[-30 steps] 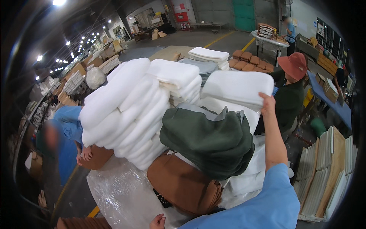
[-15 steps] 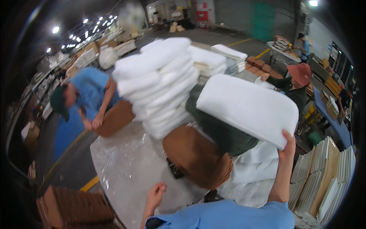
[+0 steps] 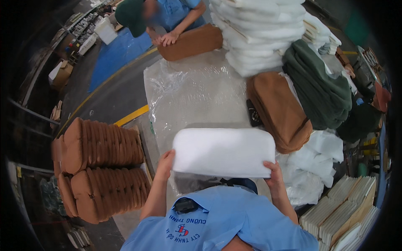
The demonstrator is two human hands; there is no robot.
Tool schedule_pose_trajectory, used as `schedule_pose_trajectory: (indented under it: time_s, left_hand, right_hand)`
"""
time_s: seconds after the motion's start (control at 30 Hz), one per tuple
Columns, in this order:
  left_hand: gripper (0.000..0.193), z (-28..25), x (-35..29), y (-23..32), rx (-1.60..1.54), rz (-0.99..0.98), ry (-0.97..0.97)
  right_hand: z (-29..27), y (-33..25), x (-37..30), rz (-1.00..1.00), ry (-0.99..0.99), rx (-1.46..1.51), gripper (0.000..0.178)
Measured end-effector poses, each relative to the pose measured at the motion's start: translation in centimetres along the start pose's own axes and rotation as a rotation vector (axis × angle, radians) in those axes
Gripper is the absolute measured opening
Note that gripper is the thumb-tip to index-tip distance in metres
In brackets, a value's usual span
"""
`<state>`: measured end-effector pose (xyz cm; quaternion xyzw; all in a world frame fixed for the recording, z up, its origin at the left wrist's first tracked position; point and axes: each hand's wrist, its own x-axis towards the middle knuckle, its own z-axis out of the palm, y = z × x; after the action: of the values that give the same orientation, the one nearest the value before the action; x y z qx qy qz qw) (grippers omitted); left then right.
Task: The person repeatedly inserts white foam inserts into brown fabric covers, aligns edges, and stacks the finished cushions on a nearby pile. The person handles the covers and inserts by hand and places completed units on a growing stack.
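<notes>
Held one-handed half a second ago, the white pad [image 3: 224, 151] is now at the near left of the brown pile [image 3: 274, 109], ends pinched by left-hand [image 3: 166, 162] and right-hand [image 3: 274, 172] fingers, shared between both.

The white, round-cornered rectangular padded sheet [image 3: 224, 151] — half a second ago in the right hand [image 3: 273, 170] alone, above the dark green folded fabric pile [image 3: 318, 83] — is now before the person's body. The left hand [image 3: 166, 161], empty then, grips its left end.
</notes>
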<state>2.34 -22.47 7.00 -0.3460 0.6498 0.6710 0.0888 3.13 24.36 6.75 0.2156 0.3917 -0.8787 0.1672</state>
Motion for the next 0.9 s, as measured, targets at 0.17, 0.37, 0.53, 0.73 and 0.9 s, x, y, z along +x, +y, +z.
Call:
schedule_pose_trajectory:
  time_s: [0.17, 0.37, 0.53, 0.73, 0.9]
  left_hand:
    - [0.039, -1.6, -3.4, -3.5, -0.218, 0.019, 0.194]
    - [0.035, -1.2, -2.6, -7.7, -0.289, -0.031, 0.169]
    - [0.046, -4.7, -2.1, -6.6, -0.092, -0.169, 0.131]
    - [0.058, -4.0, -0.1, -6.2, -0.223, -0.245, 0.084]
    - [0.068, -1.4, 0.2, -6.7, -0.361, -0.232, 0.039]
  right_hand:
    - [-0.3, 2.4, 2.1, 0.088, -0.098, -0.112, 0.072]
    - [-1.4, 3.1, 6.2, 0.233, 0.026, -0.227, 0.070]
    - [-1.5, 0.3, 6.5, 0.154, 0.200, -0.722, 0.064]
    - [0.2, -0.4, 8.2, 0.065, 0.287, -0.924, 0.077]
    - [-0.7, 3.1, 10.4, 0.162, 0.447, -0.900, 0.091]
